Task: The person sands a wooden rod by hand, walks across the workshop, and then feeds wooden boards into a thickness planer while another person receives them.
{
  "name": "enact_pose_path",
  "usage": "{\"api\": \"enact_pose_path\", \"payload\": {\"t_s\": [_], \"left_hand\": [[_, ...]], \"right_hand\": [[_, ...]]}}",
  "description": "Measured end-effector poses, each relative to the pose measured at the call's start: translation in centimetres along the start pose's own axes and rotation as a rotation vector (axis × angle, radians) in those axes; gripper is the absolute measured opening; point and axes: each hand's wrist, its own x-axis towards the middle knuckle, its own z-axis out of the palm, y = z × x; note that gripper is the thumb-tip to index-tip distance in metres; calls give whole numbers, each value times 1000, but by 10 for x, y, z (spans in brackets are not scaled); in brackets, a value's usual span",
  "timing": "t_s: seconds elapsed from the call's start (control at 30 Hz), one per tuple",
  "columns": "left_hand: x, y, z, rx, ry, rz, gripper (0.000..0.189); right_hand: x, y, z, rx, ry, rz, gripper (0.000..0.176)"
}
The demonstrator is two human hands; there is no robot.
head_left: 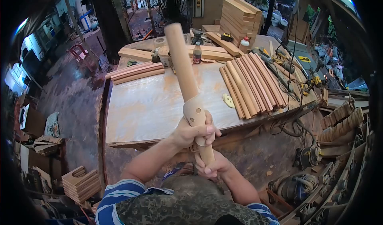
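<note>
A round wooden rod [181, 61] rises in front of me, tilted with its top end toward the upper left. Wrapped around its lower part is a pale sheet of sandpaper [193, 110] with round holes. My left hand [191, 132] is closed over this sheet and the rod inside it. Lower down, my right hand [213, 167] grips the rod's bottom end close to my body. On the workbench [139, 117] beyond, a row of similar rods [251, 85] lies to the right, near a loose yellowish disc with holes [228, 101].
More rods [137, 73] lie at the bench's left back. Behind are a dark bottle [197, 52], a white bottle with a red cap [244, 41] and stacked planks [239, 19]. A yellow drill [315, 79] and cables sit at the right edge. Cut boards [81, 185] are piled at lower left.
</note>
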Motion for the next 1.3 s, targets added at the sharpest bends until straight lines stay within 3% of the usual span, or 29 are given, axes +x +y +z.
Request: {"api": "enact_pose_path", "payload": {"t_s": [0.07,0.1,0.17,0.23,0.33,0.4,0.5,0.53,0.57,0.63,0.7,0.77,0.8,0.87,0.9,0.97,1.0,1.03,1.07,1.1,1.17,1.2,1.23,1.3], "left_hand": [[12,31,-17,232,256,117,14],[22,62,-25,9,204,211,14],[26,76,-18,-104,200,183,16],[20,28,-25,-81,99,165,17],[-8,-16,8,-273,-185,-6,20],[-13,0,17,-213,-201,-32,20],[-20,6,13,-118,-196,-85,19],[-22,4,8,-40,-115,-107,18],[-23,3,4,33,-35,-132,18],[-32,6,-12,103,6,-162,18],[-42,3,-23,158,41,-215,18],[-50,-1,-28,229,147,-355,21],[-53,1,-28,301,139,-464,28],[-59,-14,-42,457,37,-509,28],[-62,-17,-44,609,-56,-547,29],[-72,-18,-46,644,-27,-541,38],[-80,-26,-53,618,-33,-544,42],[-84,-26,-54,595,-41,-544,47],[-87,-21,-56,632,-81,-618,64],[-92,-21,-59,625,-66,-608,64],[-102,-31,-65,529,71,-466,71],[-108,-31,-75,457,-56,-366,67],[-114,-33,-81,454,-51,-367,67],[-123,-30,-85,204,269,-503,58]], "right_hand": [[-16,29,-41,-76,-64,54,32],[-22,42,-55,-139,-123,110,32],[-24,34,-36,-99,-143,151,31],[-13,13,-10,66,-119,57,28],[13,3,7,193,-291,36,26],[20,6,14,243,-422,47,28],[27,9,10,83,-371,-55,32],[22,-4,1,-340,-120,-102,40],[14,-10,-2,-346,-122,-102,40],[-1,-31,13,-1244,459,-343,47],[-22,-65,12,-1538,807,-537,52],[-22,-98,31,-2150,900,-974,56],[-18,-107,45,-2150,915,-964,56],[-4,-119,67,-2725,837,-936,53],[1,-121,66,-2726,816,-936,53],[12,-126,58,-2992,446,-500,52],[17,-125,51,-3001,368,-424,34],[20,-124,38,-3004,326,-423,34],[21,-124,22,-2962,234,-260,30],[25,-123,13,-2911,151,-101,27],[32,-122,2,-2888,88,-207,22],[39,-122,9,-2879,65,-298,22],[42,-122,16,-2865,53,-388,22],[48,-128,24,-2851,67,-472,22]]}}
